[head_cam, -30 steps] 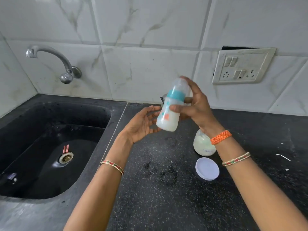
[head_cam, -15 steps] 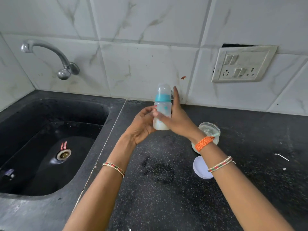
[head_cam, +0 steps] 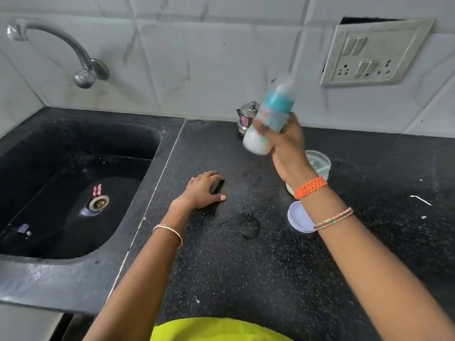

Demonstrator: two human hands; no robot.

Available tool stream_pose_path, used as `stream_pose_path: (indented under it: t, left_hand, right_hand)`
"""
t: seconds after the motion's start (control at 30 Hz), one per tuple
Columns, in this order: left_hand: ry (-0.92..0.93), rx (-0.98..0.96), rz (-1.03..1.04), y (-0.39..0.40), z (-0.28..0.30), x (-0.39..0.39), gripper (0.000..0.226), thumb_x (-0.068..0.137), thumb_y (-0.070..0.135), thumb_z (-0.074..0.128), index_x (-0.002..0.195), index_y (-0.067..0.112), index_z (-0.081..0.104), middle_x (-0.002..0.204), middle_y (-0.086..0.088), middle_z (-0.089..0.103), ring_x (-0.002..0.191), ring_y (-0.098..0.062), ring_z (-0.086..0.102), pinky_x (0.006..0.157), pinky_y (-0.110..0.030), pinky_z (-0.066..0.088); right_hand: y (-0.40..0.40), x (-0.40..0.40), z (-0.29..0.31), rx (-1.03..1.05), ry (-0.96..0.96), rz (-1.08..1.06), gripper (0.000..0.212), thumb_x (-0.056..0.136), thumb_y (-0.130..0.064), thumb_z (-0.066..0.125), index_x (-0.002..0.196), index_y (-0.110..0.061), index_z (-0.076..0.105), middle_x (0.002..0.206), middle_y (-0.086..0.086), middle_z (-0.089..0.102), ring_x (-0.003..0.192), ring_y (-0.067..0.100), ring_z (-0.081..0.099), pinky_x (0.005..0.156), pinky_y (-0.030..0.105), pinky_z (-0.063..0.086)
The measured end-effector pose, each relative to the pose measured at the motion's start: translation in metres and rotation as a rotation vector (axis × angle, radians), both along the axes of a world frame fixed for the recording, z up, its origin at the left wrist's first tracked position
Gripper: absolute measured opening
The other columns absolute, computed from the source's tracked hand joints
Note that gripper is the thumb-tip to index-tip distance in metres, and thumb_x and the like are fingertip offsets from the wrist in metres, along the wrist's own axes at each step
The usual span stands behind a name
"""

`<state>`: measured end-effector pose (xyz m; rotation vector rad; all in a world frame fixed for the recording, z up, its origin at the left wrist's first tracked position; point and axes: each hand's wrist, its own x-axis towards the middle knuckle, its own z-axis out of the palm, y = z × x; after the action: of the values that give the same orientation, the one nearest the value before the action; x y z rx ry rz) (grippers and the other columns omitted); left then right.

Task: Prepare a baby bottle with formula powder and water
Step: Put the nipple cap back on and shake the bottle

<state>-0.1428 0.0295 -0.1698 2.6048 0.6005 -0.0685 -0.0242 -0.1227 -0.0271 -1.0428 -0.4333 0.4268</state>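
My right hand (head_cam: 285,141) grips the baby bottle (head_cam: 267,121) in the air above the black counter (head_cam: 246,267). The bottle has a teal collar and a clear cap, holds white liquid in its lower part, is tilted to the right and looks motion-blurred. My left hand (head_cam: 203,189) rests palm down on the counter, fingers loosely bent, holding nothing. Behind my right wrist stands a clear open jar (head_cam: 318,164) with whitish contents, and its pale round lid (head_cam: 299,220) lies flat on the counter just in front of it.
A small steel pot with a lid (head_cam: 246,116) stands by the wall behind the bottle. A black sink (head_cam: 73,193) with a drain and a wall tap (head_cam: 83,70) is on the left. A socket plate (head_cam: 371,52) hangs on the tiled wall.
My left hand has let go of the bottle and dropped onto the counter. My right hand has carried the bottle up and to the right, and it now tilts and blurs.
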Motion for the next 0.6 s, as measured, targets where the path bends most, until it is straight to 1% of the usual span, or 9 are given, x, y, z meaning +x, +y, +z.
stream_pose_path:
  t: [0.1, 0.2, 0.27, 0.33, 0.37, 0.43, 0.47, 0.5, 0.6]
  left_hand:
    - [0.015, 0.014, -0.008, -0.002, 0.003, 0.003, 0.066, 0.083, 0.042, 0.066, 0.14, 0.024, 0.039, 0.154, -0.006, 0.028, 0.142, -0.027, 0.026, 0.115, -0.051, 0.021]
    - [0.008, -0.003, -0.004, -0.002, 0.002, 0.003, 0.065, 0.083, 0.04, 0.067, 0.14, 0.023, 0.04, 0.153, -0.006, 0.029, 0.141, -0.028, 0.026, 0.114, -0.053, 0.021]
    - [-0.002, -0.008, -0.002, 0.0, 0.0, 0.002, 0.065, 0.083, 0.04, 0.067, 0.14, 0.024, 0.04, 0.154, -0.006, 0.027, 0.142, -0.028, 0.024, 0.115, -0.053, 0.019]
    - [-0.021, -0.035, 0.011, -0.002, -0.004, 0.0, 0.064, 0.084, 0.04, 0.065, 0.141, 0.025, 0.039, 0.156, -0.005, 0.024, 0.144, -0.026, 0.019, 0.117, -0.054, 0.012]
    - [-0.033, -0.055, 0.023, -0.002, -0.007, -0.002, 0.063, 0.085, 0.039, 0.064, 0.141, 0.026, 0.038, 0.156, -0.004, 0.023, 0.145, -0.026, 0.016, 0.117, -0.054, 0.008]
    - [-0.052, -0.085, 0.034, -0.003, -0.009, -0.005, 0.062, 0.087, 0.038, 0.063, 0.142, 0.026, 0.037, 0.157, -0.003, 0.021, 0.147, -0.024, 0.012, 0.116, -0.052, 0.002]
    - [-0.059, -0.091, 0.037, -0.003, -0.009, -0.006, 0.062, 0.087, 0.038, 0.062, 0.142, 0.026, 0.037, 0.157, -0.003, 0.02, 0.147, -0.024, 0.011, 0.116, -0.052, 0.0]
    - [-0.065, -0.094, 0.039, -0.003, -0.009, -0.005, 0.061, 0.087, 0.038, 0.062, 0.142, 0.026, 0.037, 0.157, -0.002, 0.02, 0.147, -0.023, 0.01, 0.116, -0.052, -0.001]
    - [-0.078, -0.121, 0.052, -0.006, -0.009, -0.006, 0.06, 0.088, 0.036, 0.061, 0.142, 0.026, 0.037, 0.158, -0.002, 0.019, 0.147, -0.023, 0.008, 0.116, -0.051, -0.002]
  right_hand:
    - [0.005, 0.004, 0.016, 0.345, 0.358, -0.208, 0.025, 0.085, -0.003, 0.066, 0.107, -0.011, 0.056, 0.101, 0.006, 0.064, 0.089, 0.018, 0.063, 0.091, 0.046, 0.054]
    - [0.006, -0.012, 0.007, 0.113, 0.236, 0.057, 0.022, 0.083, -0.004, 0.066, 0.104, -0.009, 0.059, 0.101, 0.008, 0.065, 0.091, 0.021, 0.064, 0.078, 0.036, 0.057]
    - [0.008, -0.016, 0.012, 0.155, 0.234, -0.021, 0.031, 0.081, -0.001, 0.068, 0.11, -0.007, 0.058, 0.098, 0.005, 0.066, 0.087, 0.017, 0.065, 0.075, 0.033, 0.057]
    - [0.009, -0.01, 0.016, 0.321, 0.273, -0.235, 0.029, 0.085, -0.002, 0.066, 0.11, -0.009, 0.054, 0.094, 0.003, 0.065, 0.077, 0.009, 0.067, 0.071, 0.03, 0.058]
    - [0.009, -0.012, 0.016, 0.319, 0.232, -0.231, 0.028, 0.084, -0.003, 0.067, 0.108, -0.01, 0.054, 0.094, 0.003, 0.065, 0.077, 0.009, 0.067, 0.073, 0.032, 0.058]
    - [0.003, -0.021, 0.008, 0.12, 0.05, -0.069, 0.034, 0.076, -0.003, 0.074, 0.105, -0.011, 0.056, 0.096, 0.004, 0.066, 0.086, 0.016, 0.066, 0.081, 0.038, 0.057]
    - [-0.001, -0.024, 0.002, 0.056, -0.033, -0.073, 0.042, 0.07, -0.004, 0.078, 0.104, -0.013, 0.056, 0.097, 0.003, 0.066, 0.089, 0.017, 0.066, 0.085, 0.04, 0.056]
    - [-0.002, -0.024, 0.002, 0.067, -0.084, -0.151, 0.049, 0.064, -0.005, 0.08, 0.105, -0.014, 0.055, 0.099, 0.002, 0.066, 0.09, 0.015, 0.065, 0.087, 0.039, 0.055]
    - [0.0, -0.012, 0.019, 0.392, 0.005, -0.389, 0.059, 0.064, -0.011, 0.078, 0.113, -0.014, 0.047, 0.106, 0.001, 0.062, 0.09, 0.009, 0.064, 0.092, 0.039, 0.053]
